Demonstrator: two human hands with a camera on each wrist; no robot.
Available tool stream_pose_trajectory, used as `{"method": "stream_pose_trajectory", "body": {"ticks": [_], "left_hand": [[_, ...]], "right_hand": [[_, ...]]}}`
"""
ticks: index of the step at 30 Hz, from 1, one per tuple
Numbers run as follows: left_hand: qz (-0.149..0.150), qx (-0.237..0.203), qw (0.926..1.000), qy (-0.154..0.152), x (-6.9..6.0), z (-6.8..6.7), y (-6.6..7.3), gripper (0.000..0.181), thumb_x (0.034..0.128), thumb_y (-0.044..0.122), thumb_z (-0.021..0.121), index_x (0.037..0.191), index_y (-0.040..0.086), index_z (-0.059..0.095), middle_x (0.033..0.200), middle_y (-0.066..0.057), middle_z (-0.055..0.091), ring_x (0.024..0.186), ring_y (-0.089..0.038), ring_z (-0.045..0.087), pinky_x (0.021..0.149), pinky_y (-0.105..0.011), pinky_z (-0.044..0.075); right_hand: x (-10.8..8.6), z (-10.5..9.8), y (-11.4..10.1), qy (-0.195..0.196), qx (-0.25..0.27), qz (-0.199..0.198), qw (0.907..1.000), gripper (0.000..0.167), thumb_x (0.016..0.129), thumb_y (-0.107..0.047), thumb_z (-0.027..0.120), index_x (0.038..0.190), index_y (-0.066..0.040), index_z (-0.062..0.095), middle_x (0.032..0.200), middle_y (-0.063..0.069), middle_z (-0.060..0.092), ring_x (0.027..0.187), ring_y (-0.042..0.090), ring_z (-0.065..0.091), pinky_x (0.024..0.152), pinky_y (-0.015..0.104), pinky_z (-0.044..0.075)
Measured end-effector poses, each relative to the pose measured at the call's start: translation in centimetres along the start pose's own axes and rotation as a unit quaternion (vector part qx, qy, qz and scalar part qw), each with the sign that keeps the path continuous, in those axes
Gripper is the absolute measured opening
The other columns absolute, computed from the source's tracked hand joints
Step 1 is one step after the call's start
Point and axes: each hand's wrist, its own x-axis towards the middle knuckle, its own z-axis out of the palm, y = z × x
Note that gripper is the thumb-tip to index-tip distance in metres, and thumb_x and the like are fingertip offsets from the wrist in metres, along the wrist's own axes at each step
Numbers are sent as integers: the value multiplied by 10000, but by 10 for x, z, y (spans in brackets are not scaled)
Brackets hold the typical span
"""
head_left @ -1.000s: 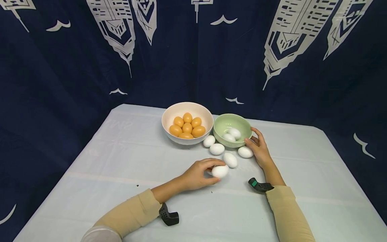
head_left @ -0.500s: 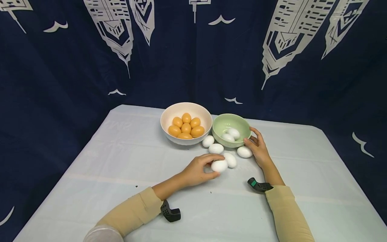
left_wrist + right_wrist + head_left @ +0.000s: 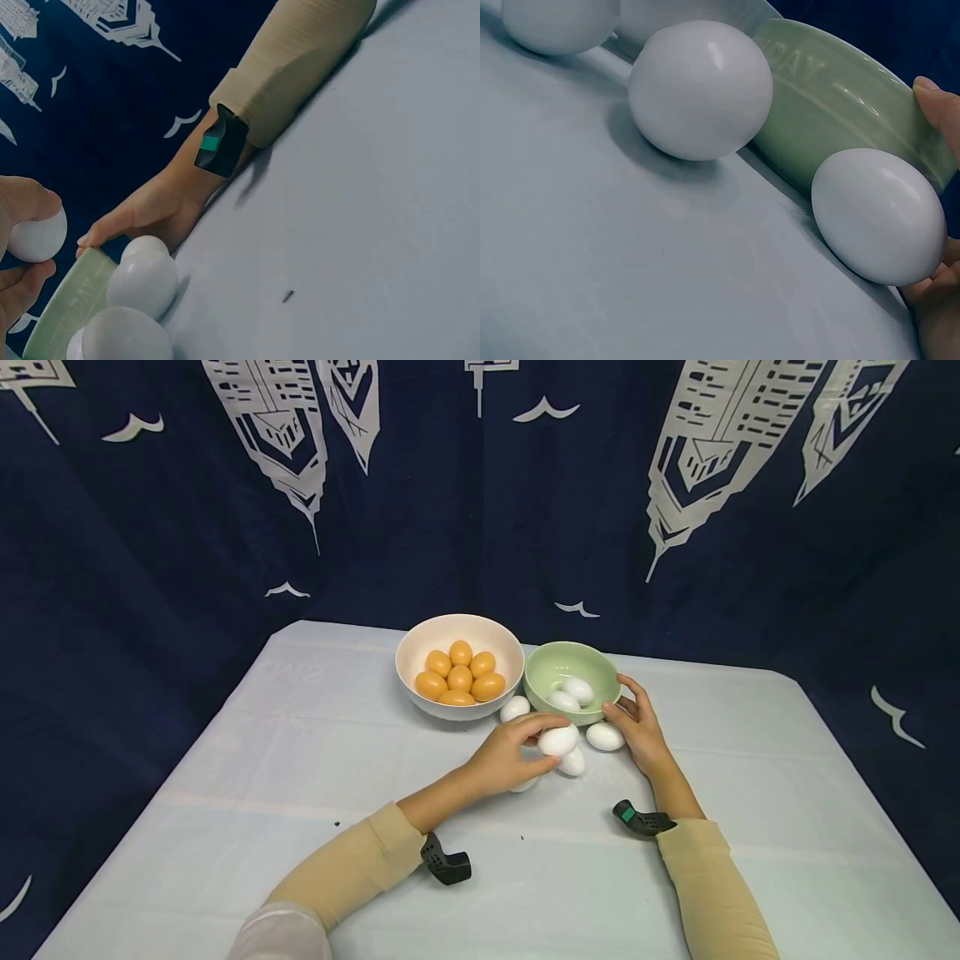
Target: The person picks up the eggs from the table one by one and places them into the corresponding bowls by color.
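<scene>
My left hand pinches a white egg between thumb and fingers, just short of the green bowl. In the left wrist view, that egg shows between my left fingertips. My right hand grips the green bowl's right rim; two white eggs lie inside. A loose egg rests beside my right hand, and another egg lies below the held one. Part of one more egg shows under my left hand. In the right wrist view, an egg sits against the green bowl.
A larger cream bowl with several orange eggs stands left of the green bowl, nearly touching it. One white egg sits between the bowls' near sides. A pale cloth covers the table; a dark blue patterned curtain hangs behind.
My left hand has carried its egg forward and slightly right, toward the green bowl. A white egg now shows beneath that hand. My right hand keeps its grip on the rim.
</scene>
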Motion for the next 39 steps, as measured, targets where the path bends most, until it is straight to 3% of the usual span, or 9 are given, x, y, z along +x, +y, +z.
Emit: {"method": "stream_pose_trajectory", "body": {"ticks": [5,17,26,39], "left_hand": [[-155,179,9997,107,13,2,2,494,856,54,749,1321,58,582,1344,-93,563,1170,-169,564,902,-160,478],[-157,465,9982,344,40,9,-4,494,861,62,748,1322,39,572,1347,-105,566,1125,-184,587,880,-133,470],[-327,812,9951,465,66,5,-11,474,874,100,741,1319,60,584,1330,-79,582,1107,-164,591,892,-126,453],[-912,1268,9873,284,92,1,-20,490,905,133,714,1364,89,548,1374,-85,547,1113,-183,599,894,-148,461]], "right_hand": [[0,-1,0,-30,7,-26,10000,616,997,-133,569,1523,-197,255,1454,284,324,1054,35,534,855,141,455],[0,-1,-1,-56,-12,12,10000,632,999,-148,569,1532,-199,235,1460,278,323,1062,36,530,853,144,455],[0,0,-2,-97,33,-37,9999,615,1003,-143,560,1526,-194,243,1448,271,319,1071,54,524,863,144,454],[0,-1,0,-104,35,7,9999,611,1005,-146,556,1526,-212,244,1465,271,304,1074,44,521,869,142,449]]}}
